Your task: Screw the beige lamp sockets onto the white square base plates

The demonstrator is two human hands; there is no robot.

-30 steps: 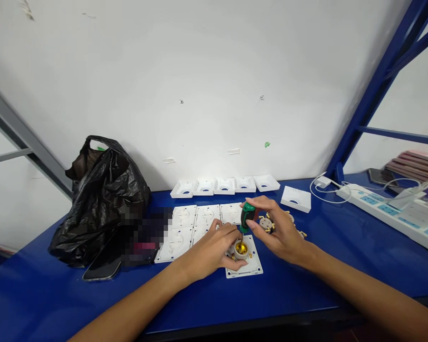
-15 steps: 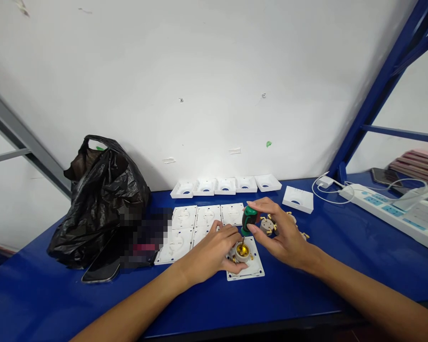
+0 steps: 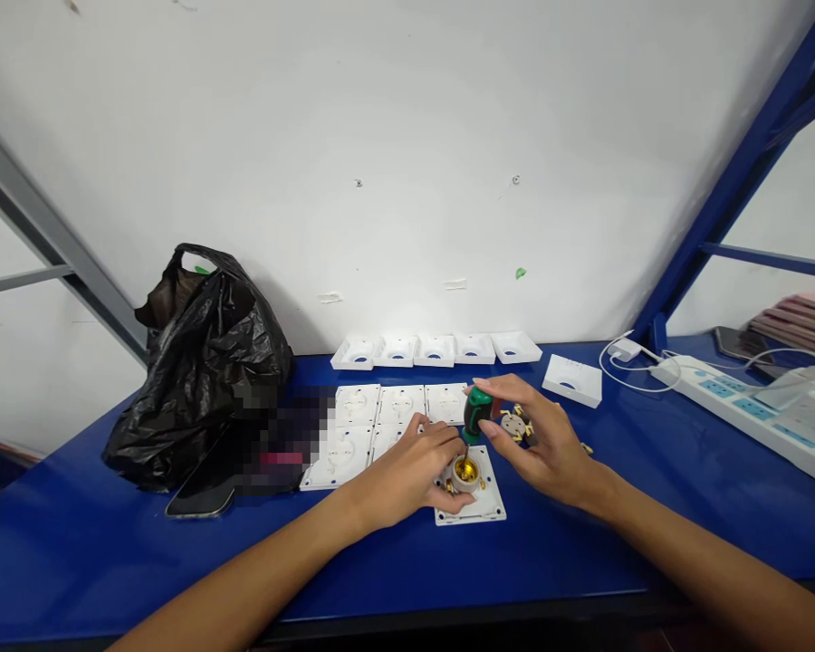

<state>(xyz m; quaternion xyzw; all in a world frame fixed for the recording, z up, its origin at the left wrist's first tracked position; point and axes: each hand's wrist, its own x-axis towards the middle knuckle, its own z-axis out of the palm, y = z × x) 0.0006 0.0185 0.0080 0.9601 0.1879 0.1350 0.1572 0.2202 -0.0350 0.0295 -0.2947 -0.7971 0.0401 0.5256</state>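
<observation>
My right hand [image 3: 540, 439] is closed round the green and black handle of a short screwdriver [image 3: 476, 415], held nearly upright. Its shaft points down into the brass-lined lamp socket [image 3: 465, 473], where the tip is hard to see. That socket sits on a square white plate [image 3: 485, 507] with holes at its corners. With thumb and fingers, my left hand [image 3: 421, 471] grips the socket's rim from the left. More round sockets [image 3: 514, 426] with brass tabs lie just behind my right hand, which partly hides them.
Several white plates [image 3: 357, 406] lie in rows to the left. White square covers [image 3: 435, 351] line the wall, with one more cover [image 3: 573, 380] at right. A black plastic bag [image 3: 200, 371] and a phone [image 3: 200, 493] are at left, a power strip [image 3: 753, 403] at right.
The camera view has shifted slightly, so everything sits a little further right. Both hands keep their hold, and the screwdriver stays in the socket.
</observation>
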